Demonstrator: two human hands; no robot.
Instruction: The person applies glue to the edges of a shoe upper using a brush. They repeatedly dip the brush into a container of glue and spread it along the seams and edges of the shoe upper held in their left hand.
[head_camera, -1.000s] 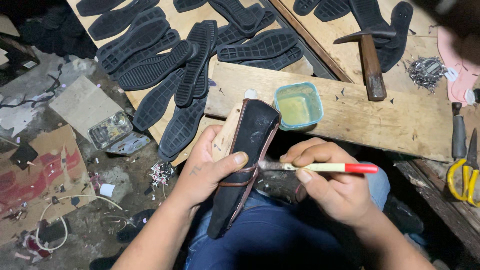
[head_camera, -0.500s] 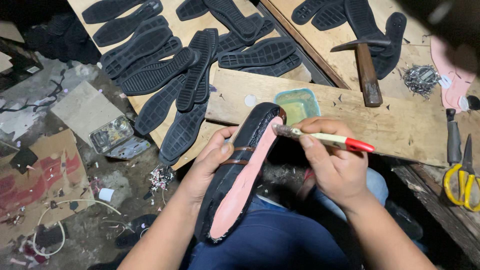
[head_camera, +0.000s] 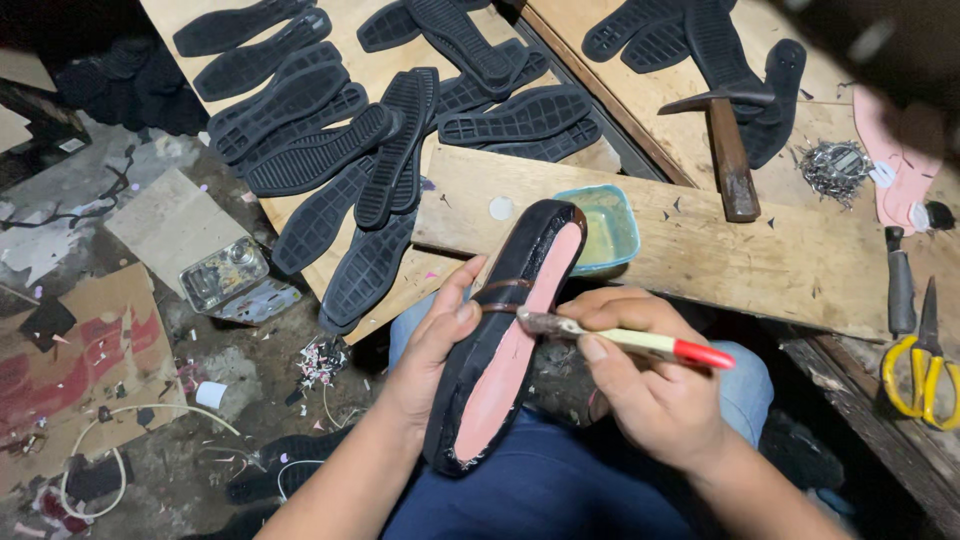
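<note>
Black shoe (head_camera: 505, 340) gripped by left hand (head_camera: 435, 345) | right hand (head_camera: 640, 385) pinches brush (head_camera: 625, 338) | bristles blurred.

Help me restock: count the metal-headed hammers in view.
1. The hammer lies on the wooden board beyond the teal glue tray, next to a pile of nails. Others may lie outside the frame.
</note>
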